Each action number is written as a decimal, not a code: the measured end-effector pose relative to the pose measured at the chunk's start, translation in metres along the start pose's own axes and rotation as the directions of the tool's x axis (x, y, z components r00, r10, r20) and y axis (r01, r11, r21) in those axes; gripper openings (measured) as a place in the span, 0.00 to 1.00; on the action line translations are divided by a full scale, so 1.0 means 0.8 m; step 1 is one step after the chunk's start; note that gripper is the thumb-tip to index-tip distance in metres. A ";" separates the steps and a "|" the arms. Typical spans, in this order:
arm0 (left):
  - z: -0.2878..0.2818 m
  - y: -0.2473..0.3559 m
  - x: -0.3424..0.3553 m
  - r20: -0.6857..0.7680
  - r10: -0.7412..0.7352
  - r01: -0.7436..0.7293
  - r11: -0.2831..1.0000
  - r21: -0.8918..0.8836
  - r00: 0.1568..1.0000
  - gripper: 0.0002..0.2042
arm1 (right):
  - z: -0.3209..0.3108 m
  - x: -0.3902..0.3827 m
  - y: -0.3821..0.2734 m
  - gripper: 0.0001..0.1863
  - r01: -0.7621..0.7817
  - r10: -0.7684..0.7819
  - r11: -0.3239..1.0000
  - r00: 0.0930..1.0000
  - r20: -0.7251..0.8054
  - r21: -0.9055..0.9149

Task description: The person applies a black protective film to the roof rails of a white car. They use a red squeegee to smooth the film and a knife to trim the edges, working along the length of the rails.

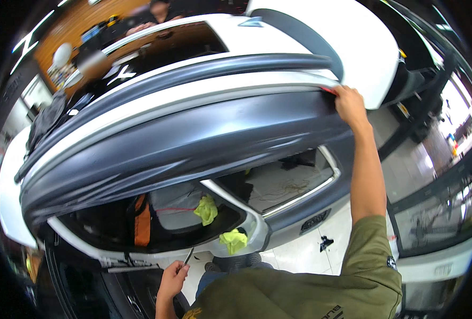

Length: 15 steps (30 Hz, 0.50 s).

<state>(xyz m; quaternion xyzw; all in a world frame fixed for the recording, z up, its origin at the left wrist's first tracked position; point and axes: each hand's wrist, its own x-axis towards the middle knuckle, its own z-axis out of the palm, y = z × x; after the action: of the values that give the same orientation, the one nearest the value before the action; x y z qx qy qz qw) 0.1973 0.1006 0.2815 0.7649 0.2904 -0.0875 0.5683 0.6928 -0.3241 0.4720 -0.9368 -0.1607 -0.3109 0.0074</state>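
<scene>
My right hand (351, 105) reaches far out to the car roof's right end. Its fingers are closed on a red scraper-like tool (328, 90), mostly hidden by the hand, whose tip meets the roof edge. A dark blue-grey film (193, 127) lies along the roof side, smooth above and wrinkled where it hangs over the door openings. Low at the left, my left hand (172, 282) pinches a thin dark pen-like tool (188, 256), pointing up and clear of the car. Its exact kind is too small to tell.
One yellow-green cloth (233, 241) lies on the pillar's lower part, another (206, 210) inside the car. A dark roof rail (193, 69) runs beyond the film. The open front door (82, 276) stands at lower left. Another person (159, 13) is across the car.
</scene>
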 end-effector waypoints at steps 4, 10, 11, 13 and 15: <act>-0.002 -0.010 0.013 -0.059 0.100 -0.108 0.983 -0.149 0.993 0.09 | -0.019 -0.046 -0.120 0.12 0.183 -0.150 0.970 0.969 -0.196 0.158; -0.011 -0.023 0.041 -0.127 0.220 -0.247 0.935 -0.257 0.967 0.08 | -0.090 -0.097 -0.382 0.11 0.557 -0.474 0.715 0.830 -0.292 0.422; -0.023 -0.018 0.032 -0.142 0.209 -0.243 0.924 -0.295 0.968 0.08 | -0.099 -0.098 -0.402 0.11 0.589 -0.514 0.618 0.804 -0.299 0.521; -0.043 -0.034 0.016 -0.217 0.190 -0.257 0.906 -0.338 0.957 0.08 | -0.110 -0.077 -0.401 0.10 0.522 -0.410 0.715 0.852 -0.325 0.465; -0.065 -0.071 0.008 -0.286 0.210 -0.305 0.887 -0.346 0.935 0.08 | -0.093 -0.054 -0.351 0.09 0.310 -0.158 0.866 0.914 -0.373 0.393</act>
<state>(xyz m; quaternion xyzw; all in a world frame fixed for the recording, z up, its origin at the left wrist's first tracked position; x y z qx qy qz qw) 0.1614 0.1612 0.2498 0.6751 0.2638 0.1411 0.6743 0.5316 -0.0793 0.4829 -0.8179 -0.3377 -0.4161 0.2094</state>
